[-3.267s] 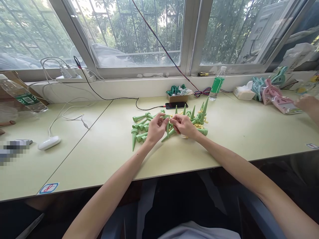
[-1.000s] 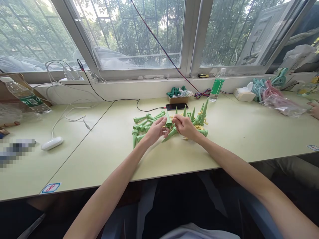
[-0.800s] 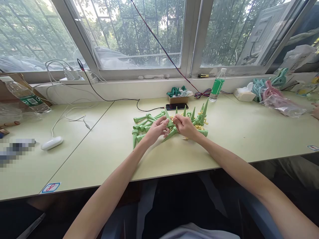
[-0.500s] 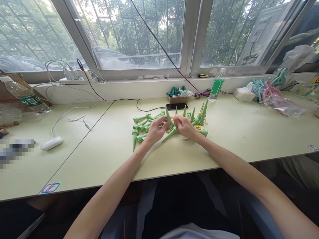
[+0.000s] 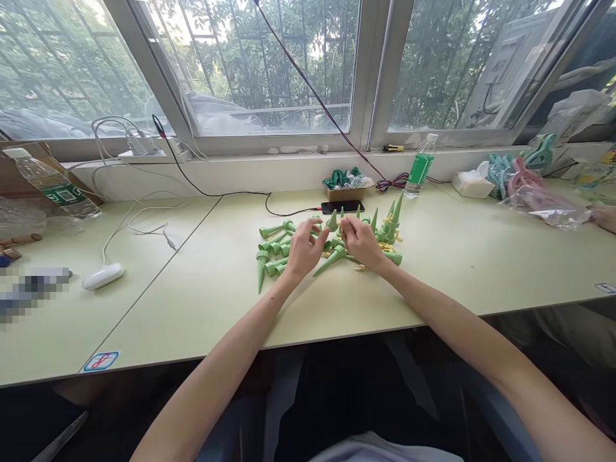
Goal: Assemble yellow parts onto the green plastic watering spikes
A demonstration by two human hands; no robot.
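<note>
My left hand [image 5: 305, 249] is closed with thumb and fingers on a green plastic plant watering spike [image 5: 332, 222], which looks foreshortened with its point tilted away. Close beside it, my right hand [image 5: 360, 241] is closed in a pinch; what its fingers hold is mostly hidden, though a trace of yellow shows at the fingertips. Around and under both hands lie several more green spikes with ribbed caps, among them one lying at the left [image 5: 261, 269]. Small yellow plastic pieces [image 5: 385, 246] are scattered at the right, beside an upright green spike [image 5: 396, 221].
Behind the pile are a phone [image 5: 342, 206] on a cable and a small box [image 5: 347, 192]. A green-labelled bottle [image 5: 420, 168] and a tissue box [image 5: 472, 183] stand toward the right. A white charging device [image 5: 102, 276] with its cord lies at left. The table's front edge [image 5: 308, 343] is near me.
The spike in my left hand has gone from upright to tilted away, and its visible length looks shorter. My left hand's fingers have shifted slightly; my right hand stays pinched beside it.
</note>
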